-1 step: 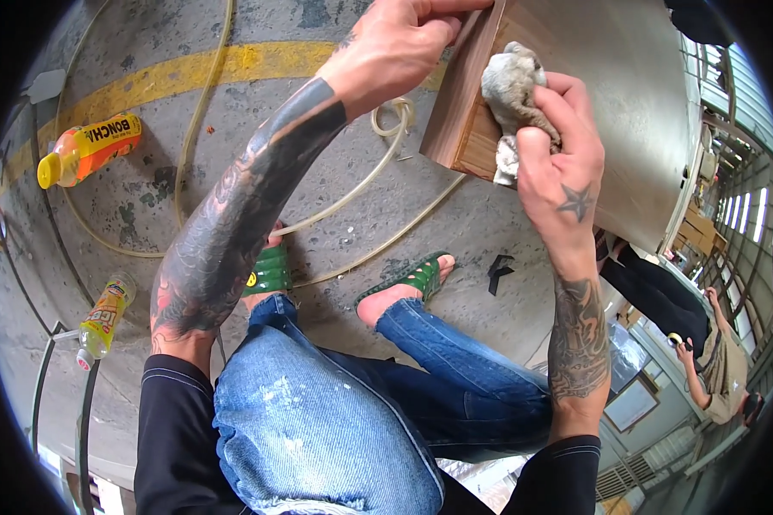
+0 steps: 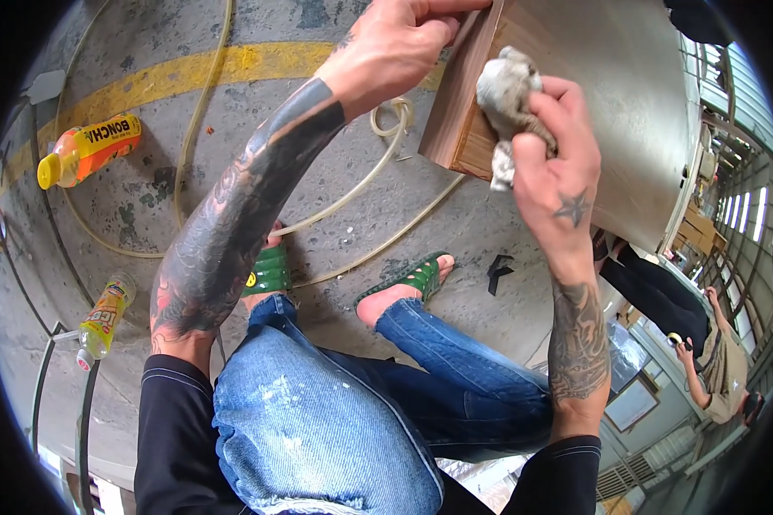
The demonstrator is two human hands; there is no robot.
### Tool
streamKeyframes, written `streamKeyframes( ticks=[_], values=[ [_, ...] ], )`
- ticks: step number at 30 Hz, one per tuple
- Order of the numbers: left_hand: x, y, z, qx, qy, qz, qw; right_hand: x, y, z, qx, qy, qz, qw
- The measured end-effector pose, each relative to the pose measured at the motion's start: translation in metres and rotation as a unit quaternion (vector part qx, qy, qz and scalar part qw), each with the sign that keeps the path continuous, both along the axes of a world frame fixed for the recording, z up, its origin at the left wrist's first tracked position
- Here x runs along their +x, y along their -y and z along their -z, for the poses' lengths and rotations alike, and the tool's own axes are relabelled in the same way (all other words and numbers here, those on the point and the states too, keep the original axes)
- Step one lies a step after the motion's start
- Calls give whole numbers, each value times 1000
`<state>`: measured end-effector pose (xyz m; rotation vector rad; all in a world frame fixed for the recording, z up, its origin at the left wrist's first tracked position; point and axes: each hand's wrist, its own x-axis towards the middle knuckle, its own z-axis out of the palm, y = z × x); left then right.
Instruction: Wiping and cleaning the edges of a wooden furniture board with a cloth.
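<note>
A crumpled grey-white rag point(image 2: 508, 90) is bunched in my right hand point(image 2: 558, 146), closed around it. The rag presses along the wood-grain edge of a large panel point(image 2: 627, 112) with a smooth brownish-grey face. The panel's lower corner, with its reddish-brown side, points toward me. My left hand point(image 2: 395, 47) reaches up to the panel's far left edge, its fingers closed against that edge. The top of the picture cuts off part of those fingers.
A clear hose point(image 2: 386, 163) loops across the concrete floor point(image 2: 335, 232) near my green sandals point(image 2: 416, 279). To the left lie an orange bottle point(image 2: 99, 146) and a clear bottle with a yellow-green label point(image 2: 107, 318), beside a dark metal frame point(image 2: 86, 421). Another person point(image 2: 721, 369) stands at right.
My right hand and the rag have shifted slightly left and down along the panel's edge. My left hand stays in place.
</note>
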<state>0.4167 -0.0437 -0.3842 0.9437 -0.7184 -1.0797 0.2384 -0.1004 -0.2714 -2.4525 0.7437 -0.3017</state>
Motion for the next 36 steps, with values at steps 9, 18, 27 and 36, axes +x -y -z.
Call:
streamKeyframes(
  ticks=[9,18,27,36],
  values=[
    [0,-2,-5,13,36,-4,999,-17,-14,-5,77,25,-3,997],
    [-3,-2,1,6,-21,4,1000,-13,-28,-7,-4,-21,-16,1000],
    [-2,0,3,2,35,-15,999,-29,-34,-4,46,0,12,999],
    [-1,-2,11,-21,-45,3,999,-56,-55,-21,132,-52,-112,984]
  ],
)
